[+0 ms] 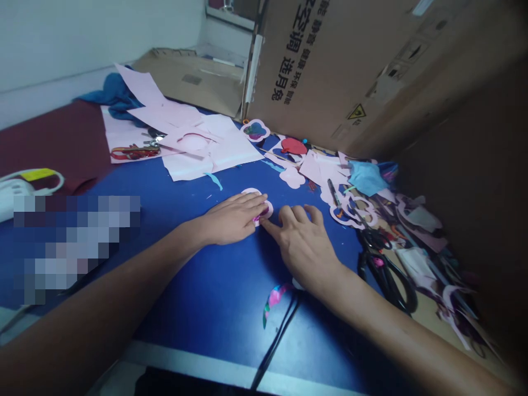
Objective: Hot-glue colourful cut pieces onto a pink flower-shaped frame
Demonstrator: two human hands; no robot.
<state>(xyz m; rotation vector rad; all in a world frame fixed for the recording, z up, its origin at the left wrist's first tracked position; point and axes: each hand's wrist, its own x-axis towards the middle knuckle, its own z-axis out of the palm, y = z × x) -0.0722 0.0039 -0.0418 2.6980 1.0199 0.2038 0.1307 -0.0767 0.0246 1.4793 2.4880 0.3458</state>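
Note:
My left hand (237,217) lies flat with its fingers stretched over a small pale pink paper cutout (251,191) with a rounded edge. A shiny magenta patch (268,209) shows inside the cutout beside my fingertips; my hand covers most of the rest. From the right, my right hand (305,242) reaches in with its thumb extended to the cutout's lower edge. Its other fingers are bent and apart, and nothing shows in them. A shiny multicoloured foil scrap (274,297) lies on the blue tabletop (206,308) below my right hand.
Pink paper sheets (231,146) and keys (153,140) lie at the back left. Along the right are black-handled scissors (388,280), a pen (332,192) and paper scraps. A large cardboard box (330,66) stands behind. A white power strip (16,192) sits at left; a black cord (276,335) crosses the front edge.

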